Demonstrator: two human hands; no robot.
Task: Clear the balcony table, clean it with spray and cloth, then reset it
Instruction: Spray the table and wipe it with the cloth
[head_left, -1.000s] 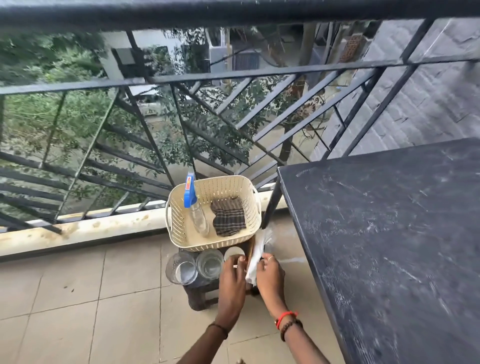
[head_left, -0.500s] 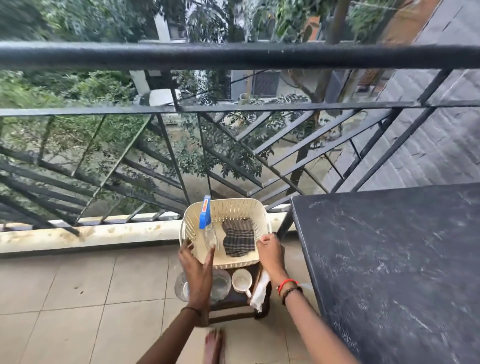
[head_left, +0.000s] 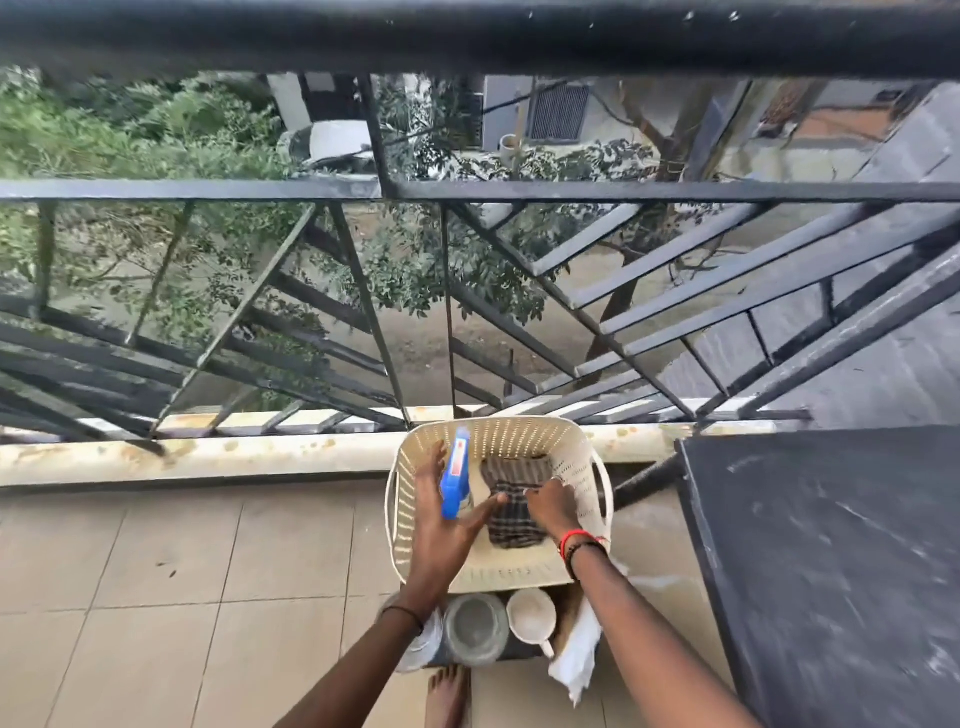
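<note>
A cream perforated basket sits on a low stool by the railing, left of the black table. Inside it stands a spray bottle with a blue head, and beside that lies a dark checked cloth. My left hand is inside the basket with its fingers spread. The bottle stands between its thumb and fingers, and the hand is not closed on it. My right hand rests on the cloth with its fingers curled onto the cloth's near right edge.
In front of the basket, the stool holds a clear glass, a white cup and a white napkin that hangs off its edge. My bare foot is just below. The black railing runs behind; tiled floor lies to the left.
Both hands left the basket's rim and went inside it. The left is now around the spray bottle and the right on the cloth. My view has moved closer.
</note>
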